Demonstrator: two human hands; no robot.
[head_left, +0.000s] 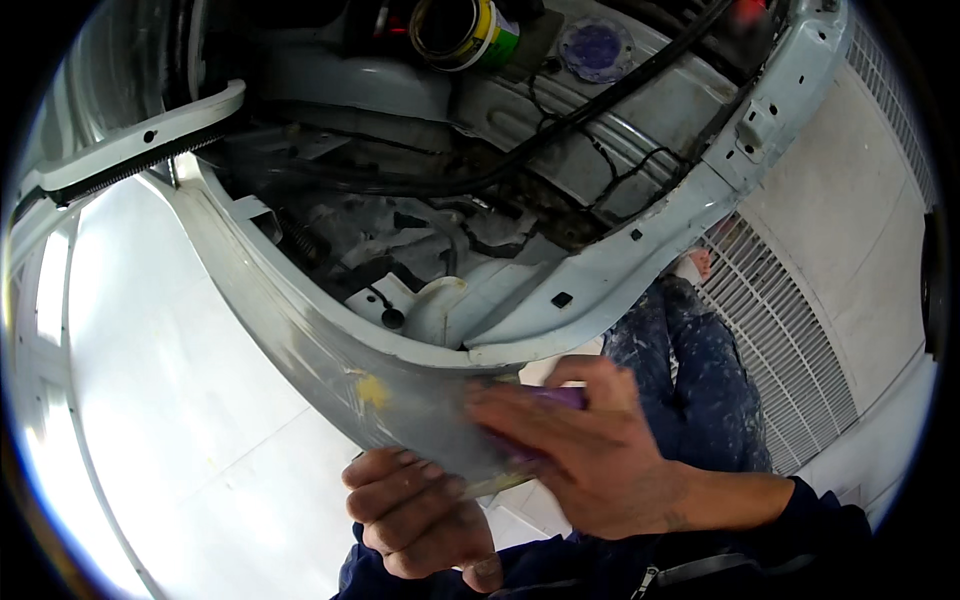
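Note:
A grey car fender with scuffed, sanded patches and a yellowish filler spot curves below the open car bay. My right hand presses a purple sanding block flat on the fender's lower right part; the fingers are slightly blurred and cover most of the block. Beside it, my left hand is at the fender's lower edge with its fingers curled closed. Whatever lies inside those fingers, if anything, is hidden.
Pale blue body rails frame the bay, with a black hose and loose wires inside. A yellow-and-green can and a purple-smeared round lid stand at the back. Floor grating lies right, beyond my dusty trousers.

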